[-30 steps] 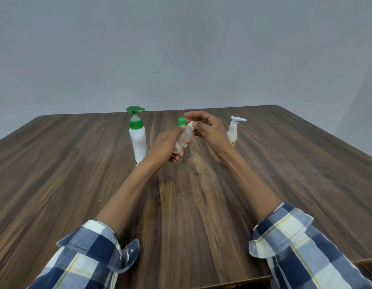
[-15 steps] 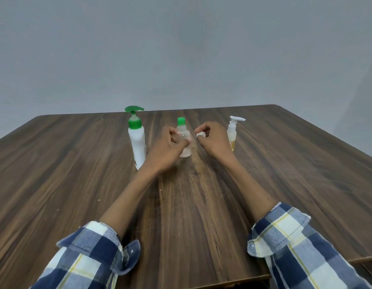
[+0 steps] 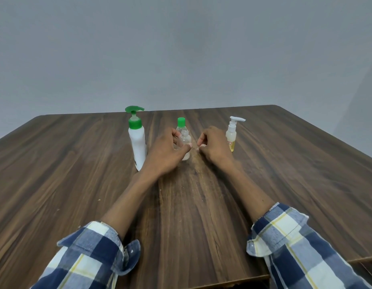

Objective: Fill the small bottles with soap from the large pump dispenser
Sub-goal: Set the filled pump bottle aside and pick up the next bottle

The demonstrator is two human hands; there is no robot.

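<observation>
wood-grain table (image 3: 76,163) under a plain grey wall. head view: large pump dispenser (image 3: 137,140), white with a green pump, is the landmark. just right of it the left hand (image 3: 168,151) grips a small clear bottle (image 3: 185,140), upright, neck open. behind that, a green-capped bottle (image 3: 181,124). further right the right hand (image 3: 212,147) pinches something small and pale, likely the cap; beyond it a white-pump bottle (image 3: 231,135). step: opening done. next: set the open neck under the spout, then pump.

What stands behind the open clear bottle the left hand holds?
A green-capped small bottle stands behind the open clear bottle; only its cap and shoulder show, the rest hidden by that bottle and the left hand.
</observation>
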